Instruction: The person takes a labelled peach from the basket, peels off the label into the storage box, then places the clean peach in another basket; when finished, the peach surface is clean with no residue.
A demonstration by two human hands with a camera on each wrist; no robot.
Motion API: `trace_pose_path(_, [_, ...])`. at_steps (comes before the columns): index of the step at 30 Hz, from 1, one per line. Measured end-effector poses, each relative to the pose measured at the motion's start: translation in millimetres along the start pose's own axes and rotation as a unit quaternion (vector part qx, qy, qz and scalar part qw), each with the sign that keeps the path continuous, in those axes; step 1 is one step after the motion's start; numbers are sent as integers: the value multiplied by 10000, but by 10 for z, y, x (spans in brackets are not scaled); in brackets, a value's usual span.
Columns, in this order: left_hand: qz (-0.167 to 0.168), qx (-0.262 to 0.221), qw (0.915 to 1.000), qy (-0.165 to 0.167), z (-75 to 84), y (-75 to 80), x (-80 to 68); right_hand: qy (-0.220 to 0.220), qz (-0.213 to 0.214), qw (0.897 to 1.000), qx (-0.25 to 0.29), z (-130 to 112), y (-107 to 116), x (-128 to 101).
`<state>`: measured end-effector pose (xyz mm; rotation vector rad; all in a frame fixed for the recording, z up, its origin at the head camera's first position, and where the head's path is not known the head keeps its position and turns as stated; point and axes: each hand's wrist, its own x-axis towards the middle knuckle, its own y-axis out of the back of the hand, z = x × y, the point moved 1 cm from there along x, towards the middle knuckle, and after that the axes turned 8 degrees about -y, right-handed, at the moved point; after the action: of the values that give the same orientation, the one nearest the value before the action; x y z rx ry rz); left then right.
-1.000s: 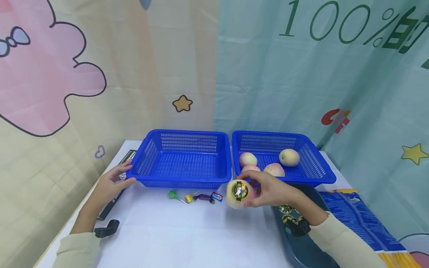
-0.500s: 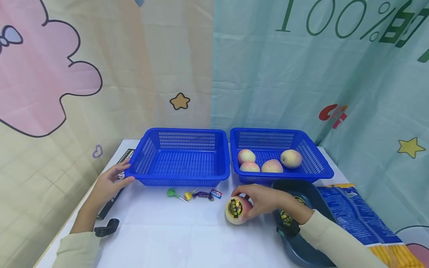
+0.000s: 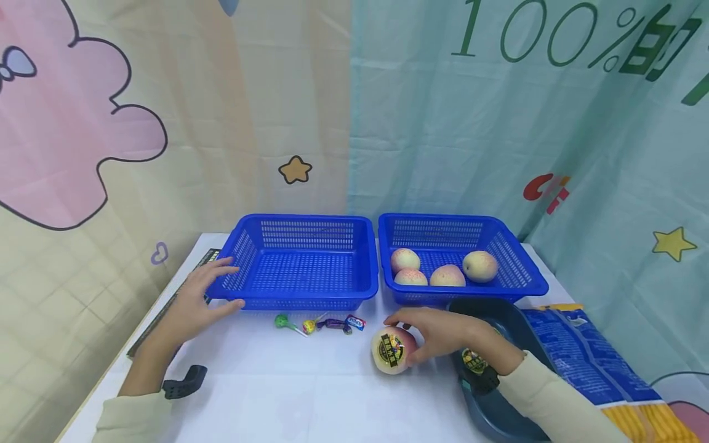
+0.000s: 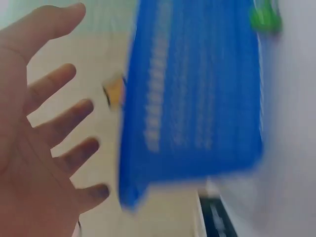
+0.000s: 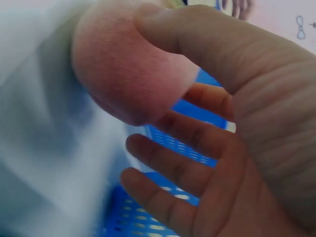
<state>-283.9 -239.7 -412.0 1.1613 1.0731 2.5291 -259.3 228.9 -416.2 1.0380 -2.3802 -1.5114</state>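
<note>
A pale pink peach [image 3: 392, 351] with a black-and-gold sticker sits at the white table, in front of the right basket. My right hand [image 3: 434, 332] pinches it between thumb and fingers; the right wrist view shows the thumb on the peach's pink skin [image 5: 128, 64] and the lower fingers apart from it. Over the front left corner of the left blue basket [image 3: 310, 303] is my left hand [image 3: 202, 301], fingers spread and holding nothing. The left wrist view shows a gap between those fingers and the basket [image 4: 197, 98]. In the right blue basket [image 3: 465, 290] lie several peaches [image 3: 447, 276].
Before the left basket lie a green lollipop [image 3: 282, 320], a yellow lollipop [image 3: 309, 326] and wrapped candies [image 3: 332, 323]. A dark tub [image 3: 498, 400] holding a stickered item is under my right forearm. Right of it lies a blue-and-yellow bag [image 3: 587, 357]. A black box [image 3: 141, 344] lies at the left edge.
My right hand has lowered the peach toward the table, nearer the front. My left hand has come off the left basket's corner and moved slightly right. The view has shifted a little.
</note>
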Motion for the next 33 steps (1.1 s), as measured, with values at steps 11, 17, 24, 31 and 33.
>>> trace_pose_path(11, [-2720, -2527, 9283, 219, 1047, -1501, 332, -15, 875, 9946, 563, -66, 201, -161])
trace_pose_path(17, [-3087, -2868, 9065, 262, 1035, -1997, 477, 68, 779, 9959, 455, -183, 92, -74])
trace_pose_path(24, [-3192, -3648, 8743, 249, 958, -2197, 535, -190, 943, 9951, 230, -230, 32, -58])
trace_pose_path(31, [-3033, -3631, 8804, 337, 955, -2235, 507, -445, 1076, 9920, 491, -235, -41, -9])
trace_pose_path(33, [-3020, -3638, 8805, 331, 945, -2230, 504, -457, 1071, 9914, 603, -234, -50, 7])
